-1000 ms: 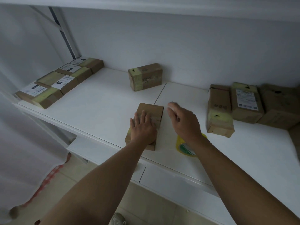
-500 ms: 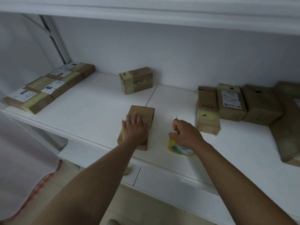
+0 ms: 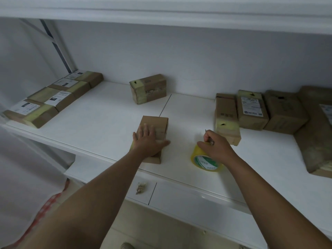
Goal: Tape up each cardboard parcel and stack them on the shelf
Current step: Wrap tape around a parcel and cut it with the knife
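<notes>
Risk: parcel (image 3: 154,130) sliding under flat left hand (image 3: 149,141); right hand (image 3: 215,145) clutching cutter (image 3: 209,139) over tape roll (image 3: 206,160), blade could nick.

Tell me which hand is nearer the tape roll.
Right. The right hand rests on top of the tape roll; the left hand lies flat on the parcel to its left.

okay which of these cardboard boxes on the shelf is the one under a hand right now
The plain box at the front middle of the shelf: the left hand lies flat on its top. Every other parcel sits untouched, at the left end, against the back wall or to the right.
</notes>
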The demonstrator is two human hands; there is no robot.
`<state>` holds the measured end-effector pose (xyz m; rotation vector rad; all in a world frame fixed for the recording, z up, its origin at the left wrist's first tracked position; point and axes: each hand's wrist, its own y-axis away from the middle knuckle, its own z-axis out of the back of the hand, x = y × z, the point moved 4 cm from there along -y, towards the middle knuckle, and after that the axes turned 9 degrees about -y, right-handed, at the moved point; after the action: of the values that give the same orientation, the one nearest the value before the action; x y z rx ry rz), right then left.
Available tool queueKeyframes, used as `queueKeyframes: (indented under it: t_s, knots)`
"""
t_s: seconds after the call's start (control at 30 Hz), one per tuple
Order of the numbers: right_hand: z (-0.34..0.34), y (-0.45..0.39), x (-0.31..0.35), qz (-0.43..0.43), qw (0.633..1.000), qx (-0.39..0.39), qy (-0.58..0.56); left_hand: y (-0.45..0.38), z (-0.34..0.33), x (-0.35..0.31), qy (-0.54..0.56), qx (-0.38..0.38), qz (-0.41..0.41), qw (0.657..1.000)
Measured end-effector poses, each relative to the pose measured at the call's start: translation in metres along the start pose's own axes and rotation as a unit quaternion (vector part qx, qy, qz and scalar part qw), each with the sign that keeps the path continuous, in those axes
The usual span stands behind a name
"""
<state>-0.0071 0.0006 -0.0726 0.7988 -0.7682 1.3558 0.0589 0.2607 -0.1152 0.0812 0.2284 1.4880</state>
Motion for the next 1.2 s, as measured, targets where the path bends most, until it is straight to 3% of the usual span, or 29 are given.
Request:
queueKeyframes:
  t_s: [0.13,0.3,0.47,0.57,0.67,0.73,0.87,1.03,1.13,1.2]
  knots:
    - [0.008,0.003,-0.008,-0.008,0.999,-0.009,-0.034,0.005,-0.005,-0.002,-0.079,-0.009,-0.049,0.996]
    - [0.008,0.005,-0.008,0.012,0.999,-0.007,-0.033,0.003,-0.006,-0.010,-0.094,0.008,-0.045,0.994]
    - [0.016,0.017,0.007,0.137,0.989,-0.048,0.006,0.008,-0.009,-0.023,-0.097,0.012,-0.042,0.994]
    - [0.009,0.028,0.014,0.270,0.953,-0.088,0.103,0.010,-0.009,-0.023,-0.091,0.005,-0.022,0.996]
    - [-0.021,0.037,-0.002,0.393,0.873,-0.149,0.246,0.014,-0.009,-0.025,-0.060,-0.004,0.008,0.998]
    - [-0.041,0.044,-0.019,0.424,0.838,-0.174,0.295,0.017,-0.010,-0.026,-0.037,-0.002,0.025,0.999]
    - [-0.055,0.058,-0.040,0.436,0.825,-0.166,0.320,0.020,-0.014,-0.024,-0.025,0.007,0.041,0.999]
    - [-0.050,0.059,-0.035,0.371,0.873,-0.100,0.300,0.023,-0.019,-0.030,-0.074,-0.017,0.051,0.996]
    - [-0.039,0.059,-0.024,0.239,0.951,-0.034,0.194,0.024,-0.018,-0.034,-0.091,0.005,0.054,0.994]
    - [-0.030,0.055,-0.018,0.154,0.980,0.019,0.126,0.024,-0.016,-0.036,-0.096,0.015,0.054,0.994]
